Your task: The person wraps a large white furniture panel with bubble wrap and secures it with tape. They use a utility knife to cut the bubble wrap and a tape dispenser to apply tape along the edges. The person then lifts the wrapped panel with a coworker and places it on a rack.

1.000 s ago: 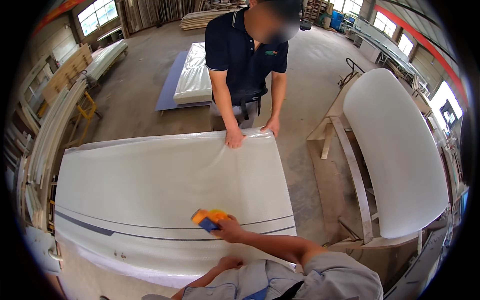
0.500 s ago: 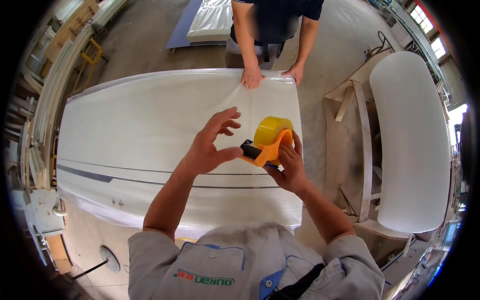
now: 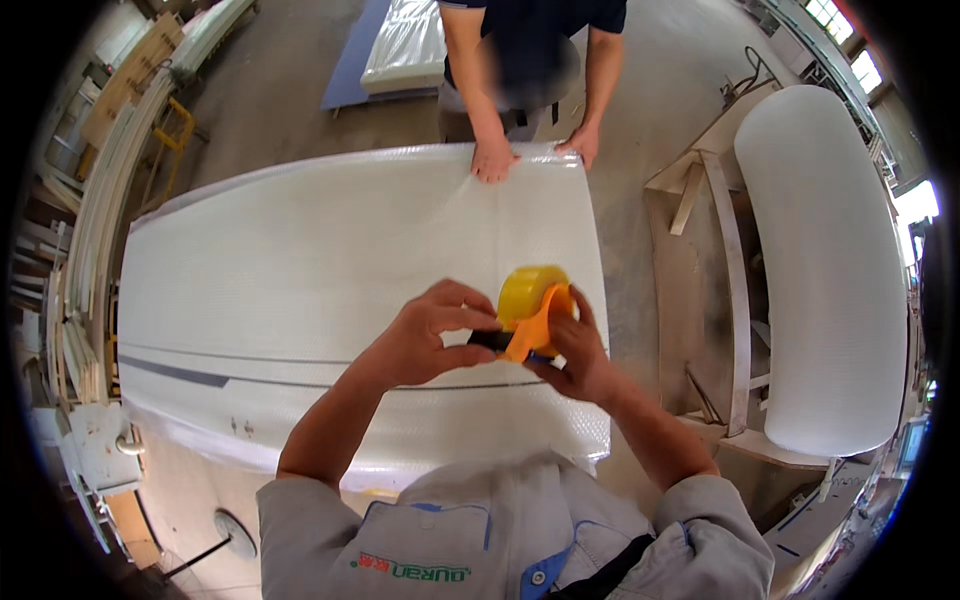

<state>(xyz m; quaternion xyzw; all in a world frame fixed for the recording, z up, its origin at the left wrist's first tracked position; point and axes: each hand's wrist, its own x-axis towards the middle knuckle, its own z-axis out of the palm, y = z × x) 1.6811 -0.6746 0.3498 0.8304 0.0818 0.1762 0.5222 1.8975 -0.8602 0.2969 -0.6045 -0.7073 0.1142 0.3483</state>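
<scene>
My right hand (image 3: pixel 577 350) is wrapped round the handle of an orange tape dispenser (image 3: pixel 530 333), which carries a roll of yellow tape (image 3: pixel 530 290). At the dispenser's black front end, the thumb and fingers of my left hand (image 3: pixel 425 335) close in from the left and touch it; whether they pinch the tape's loose end cannot be made out. Both hands are above a large flat panel wrapped in white bubble wrap (image 3: pixel 280 250). Across the panel, a co-worker's two hands (image 3: pixel 495 160) press on the wrap near its far right corner.
To the right, a big roll of white wrap (image 3: pixel 825 270) lies on a wooden stand (image 3: pixel 735 300). Another wrapped stack (image 3: pixel 405 50) is behind the co-worker. Long boards (image 3: pixel 110 200) line the left side, and a round-based stand (image 3: pixel 235 533) is at lower left.
My left hand has come down and to the right, its fingers closing onto the dispenser's front. The dispenser in my right hand has shifted slightly left and nearer me.
</scene>
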